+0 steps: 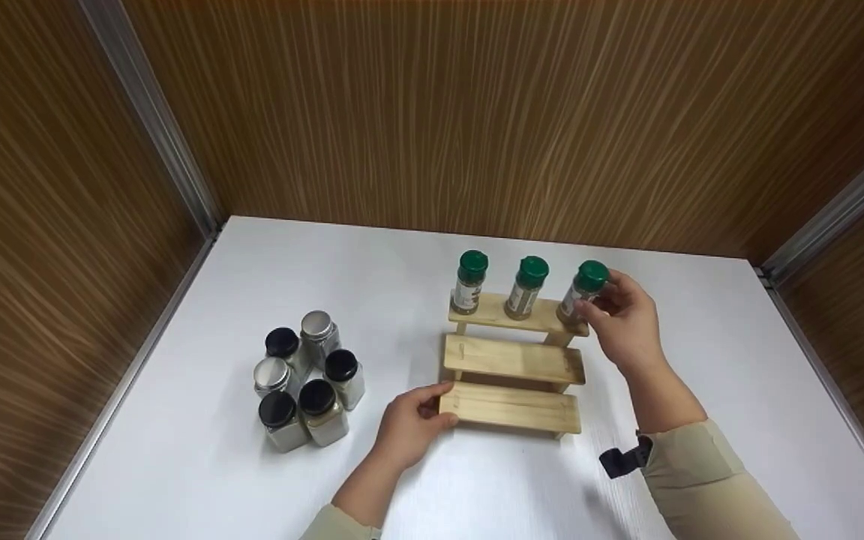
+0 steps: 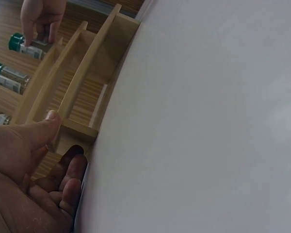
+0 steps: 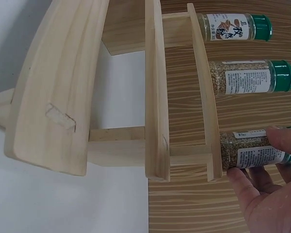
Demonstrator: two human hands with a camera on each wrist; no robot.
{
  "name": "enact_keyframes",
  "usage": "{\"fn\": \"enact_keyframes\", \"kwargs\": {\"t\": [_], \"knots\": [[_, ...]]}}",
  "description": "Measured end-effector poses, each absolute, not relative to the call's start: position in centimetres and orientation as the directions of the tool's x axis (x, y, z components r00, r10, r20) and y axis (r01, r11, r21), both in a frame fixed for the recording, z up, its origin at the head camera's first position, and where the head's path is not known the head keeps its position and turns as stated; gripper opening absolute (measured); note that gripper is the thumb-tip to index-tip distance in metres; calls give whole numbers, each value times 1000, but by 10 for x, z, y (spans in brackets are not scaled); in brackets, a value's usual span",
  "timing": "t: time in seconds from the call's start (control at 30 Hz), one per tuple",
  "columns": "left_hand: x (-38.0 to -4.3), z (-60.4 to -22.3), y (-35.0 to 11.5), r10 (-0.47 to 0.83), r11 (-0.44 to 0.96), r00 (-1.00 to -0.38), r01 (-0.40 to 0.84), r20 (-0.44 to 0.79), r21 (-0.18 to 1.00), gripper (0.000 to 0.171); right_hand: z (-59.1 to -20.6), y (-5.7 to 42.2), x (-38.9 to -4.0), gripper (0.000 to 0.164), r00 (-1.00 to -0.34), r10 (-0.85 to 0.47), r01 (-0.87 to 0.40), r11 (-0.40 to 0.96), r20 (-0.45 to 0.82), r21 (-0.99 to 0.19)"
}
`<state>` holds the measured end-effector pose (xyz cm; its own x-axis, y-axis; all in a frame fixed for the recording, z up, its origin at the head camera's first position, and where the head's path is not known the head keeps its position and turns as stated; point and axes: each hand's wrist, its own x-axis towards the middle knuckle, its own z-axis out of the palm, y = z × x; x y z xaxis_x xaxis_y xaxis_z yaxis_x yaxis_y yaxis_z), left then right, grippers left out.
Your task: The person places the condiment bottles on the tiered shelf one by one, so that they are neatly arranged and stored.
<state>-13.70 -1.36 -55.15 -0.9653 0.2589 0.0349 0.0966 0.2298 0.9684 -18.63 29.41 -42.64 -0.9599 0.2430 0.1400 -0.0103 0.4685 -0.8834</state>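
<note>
A three-step wooden spice rack [image 1: 511, 409] stands on the white table. My right hand [image 1: 629, 324] holds a green-capped spice jar [image 1: 591, 277] between thumb and fingers, upright at the right end of the top step. In the right wrist view, the base of this spice jar [image 3: 254, 149] is right at the step's surface. Two similar spice jars, one at the left end [image 1: 469, 283] and one in the middle [image 1: 526, 289], share that step. With thumb and fingers, my left hand [image 1: 411, 426] grips the left end of the lowest step.
Left of the rack, several square glass jars stand grouped on the table, some with black lids [image 1: 318, 397] and some with silver lids [image 1: 318, 324]. A wood-grain panel [image 1: 432, 120] rises behind the table. A black strap [image 1: 625, 457] hangs at the right sleeve.
</note>
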Motion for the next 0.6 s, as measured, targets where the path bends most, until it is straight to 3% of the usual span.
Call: {"fn": "enact_keyframes", "kwargs": {"t": [0.6], "knots": [[-139,-551,-12,254,227,-967,64,5,972,49,-427,307,-165,65,-953,264,-35,394,150,-919]]}}
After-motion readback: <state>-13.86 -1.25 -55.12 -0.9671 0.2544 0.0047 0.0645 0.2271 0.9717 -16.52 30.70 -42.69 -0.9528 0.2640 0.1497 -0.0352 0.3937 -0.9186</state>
